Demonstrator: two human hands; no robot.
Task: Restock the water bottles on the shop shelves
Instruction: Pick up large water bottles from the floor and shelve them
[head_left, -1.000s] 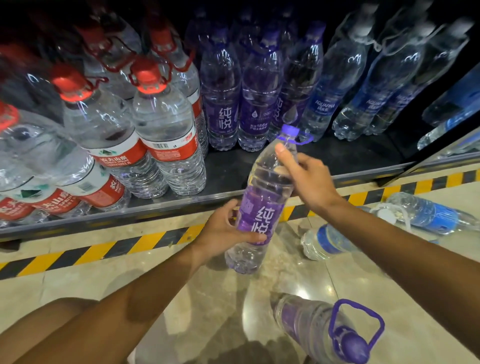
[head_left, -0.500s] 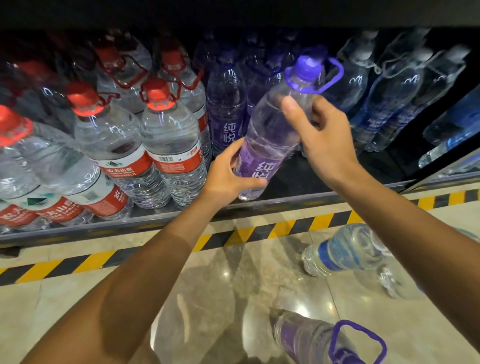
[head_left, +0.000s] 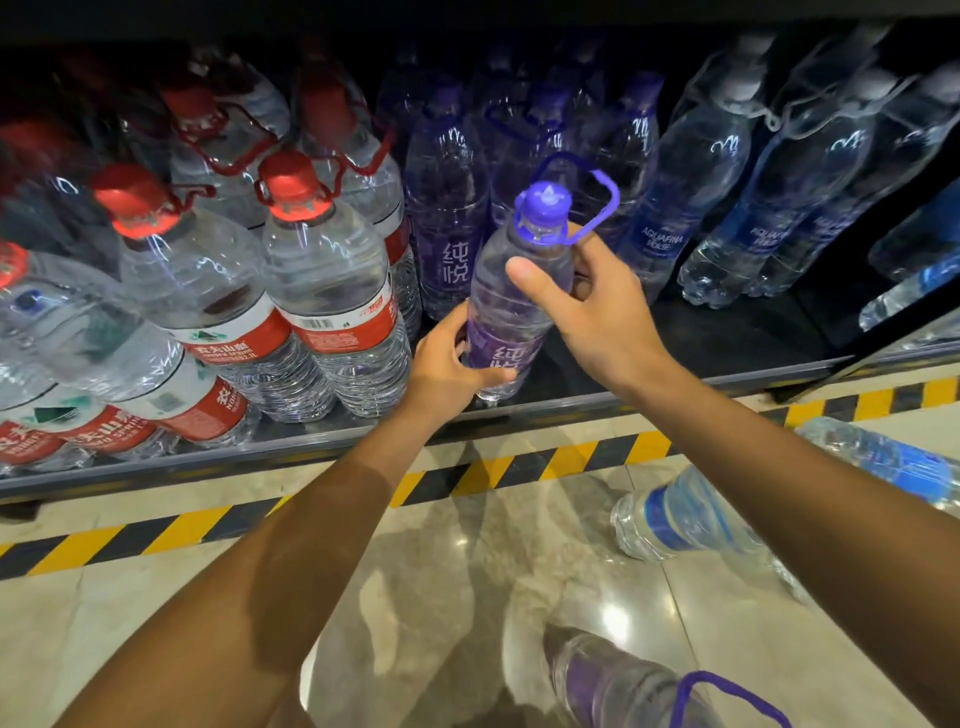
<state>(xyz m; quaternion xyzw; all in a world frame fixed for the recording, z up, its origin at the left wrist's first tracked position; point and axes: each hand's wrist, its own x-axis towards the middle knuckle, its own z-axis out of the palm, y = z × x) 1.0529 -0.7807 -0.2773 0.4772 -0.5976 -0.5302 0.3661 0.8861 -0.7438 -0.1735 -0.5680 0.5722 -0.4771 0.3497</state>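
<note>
A purple-capped water bottle (head_left: 511, 306) with a purple label and carry loop stands upright at the front of the dark shelf (head_left: 701, 340), in front of the row of purple bottles (head_left: 447, 208). My left hand (head_left: 449, 364) grips its lower body around the label. My right hand (head_left: 597, 306) holds its upper body just below the cap, thumb across the front. Another purple-label bottle (head_left: 618, 680) lies on the floor near me.
Red-capped bottles (head_left: 327, 291) fill the shelf's left side, blue-label bottles (head_left: 691, 192) the right. Two blue-label bottles (head_left: 675, 514) lie on the tiled floor at the right. Yellow-black hazard tape (head_left: 519, 467) runs along the floor below the shelf edge.
Both hands have carried the purple bottle from above the floor up onto the shelf's front and stood it upright; it was tilted half a second ago.
</note>
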